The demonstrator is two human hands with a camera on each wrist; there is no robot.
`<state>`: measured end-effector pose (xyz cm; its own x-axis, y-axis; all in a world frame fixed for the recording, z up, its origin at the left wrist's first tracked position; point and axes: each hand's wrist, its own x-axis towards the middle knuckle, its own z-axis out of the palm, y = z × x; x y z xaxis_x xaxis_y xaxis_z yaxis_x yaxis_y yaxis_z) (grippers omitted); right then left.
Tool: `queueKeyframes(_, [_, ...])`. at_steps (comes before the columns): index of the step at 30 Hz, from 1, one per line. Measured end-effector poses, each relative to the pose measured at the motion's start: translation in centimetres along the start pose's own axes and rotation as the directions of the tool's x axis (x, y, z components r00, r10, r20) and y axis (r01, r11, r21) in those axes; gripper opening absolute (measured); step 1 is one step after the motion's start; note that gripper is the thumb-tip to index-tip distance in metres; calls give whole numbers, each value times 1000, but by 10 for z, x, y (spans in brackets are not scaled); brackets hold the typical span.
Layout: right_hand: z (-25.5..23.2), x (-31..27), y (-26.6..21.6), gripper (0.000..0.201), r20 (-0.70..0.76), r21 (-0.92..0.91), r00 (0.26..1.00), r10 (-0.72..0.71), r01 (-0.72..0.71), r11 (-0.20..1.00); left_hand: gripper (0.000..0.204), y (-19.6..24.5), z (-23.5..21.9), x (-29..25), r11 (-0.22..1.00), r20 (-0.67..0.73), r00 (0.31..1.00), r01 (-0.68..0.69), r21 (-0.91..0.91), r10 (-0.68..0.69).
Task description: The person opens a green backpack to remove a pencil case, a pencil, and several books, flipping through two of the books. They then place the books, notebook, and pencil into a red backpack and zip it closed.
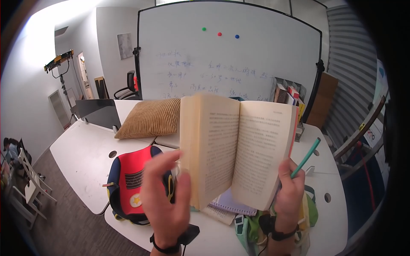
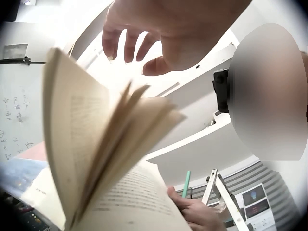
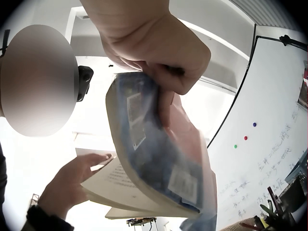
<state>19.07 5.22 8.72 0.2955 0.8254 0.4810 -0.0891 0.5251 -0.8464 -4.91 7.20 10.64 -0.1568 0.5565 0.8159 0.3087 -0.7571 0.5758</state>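
An open paperback book (image 1: pixel 262 145) stands in front of me, printed pages facing the head camera. My right hand (image 1: pixel 289 194) grips its lower right edge, thumb on the page side. A slim green stick (image 1: pixel 306 157), like a pen or pencil, sticks up from that same hand. In the right wrist view, fingers press on the book's blue and pink cover (image 3: pixel 144 125). My left hand (image 1: pixel 164 192) is raised at the book's left edge, fingers spread and loosely bent. The left wrist view shows this hand apart from several fanned, blurred pages (image 2: pixel 130 125).
Under the book lie a spiral notebook (image 1: pixel 232 202) and a green bag (image 1: pixel 314 209). A red and navy bag (image 1: pixel 128 179) sits left on the white table (image 1: pixel 81 145). Behind are a brown corduroy cushion (image 1: pixel 149 119), a rack of books (image 1: pixel 292 94) and a whiteboard (image 1: pixel 179 34).
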Motion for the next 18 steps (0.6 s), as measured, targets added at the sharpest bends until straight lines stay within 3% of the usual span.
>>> queueKeyframes(2, [4, -1, -1, 43, 0, -36, 1000, -11, 11, 999, 44, 10, -2, -1, 994, 251, 962, -105, -3, 102])
queueKeyframes(3, [6, -1, -2, 43, 2, -56, 1000, -19, 19, 998, 53, 17, 3, -2, 999, 365, 931, -10, 37, -4])
queueKeyframes(6, [8, -2, -5, 44, -6, -16, 1000, 6, -6, 1000, 61, 5, 25, -8, 980, 479, 868, 42, 197, -133])
queueKeyframes(7, [9, -3, -7, 43, -9, -42, 1000, -2, 1, 999, 74, -2, 30, -8, 975, 507, 848, 48, 217, -155])
queueKeyframes(13, [12, -7, -15, 42, 1, -167, 1000, -5, 5, 986, 82, -7, 32, -5, 974, 602, 768, 134, 182, -218])
queueKeyframes(18, [5, -10, -17, 44, 4, -177, 1000, -8, 8, 984, 94, -8, 29, -3, 983, 627, 757, 146, 112, -184])
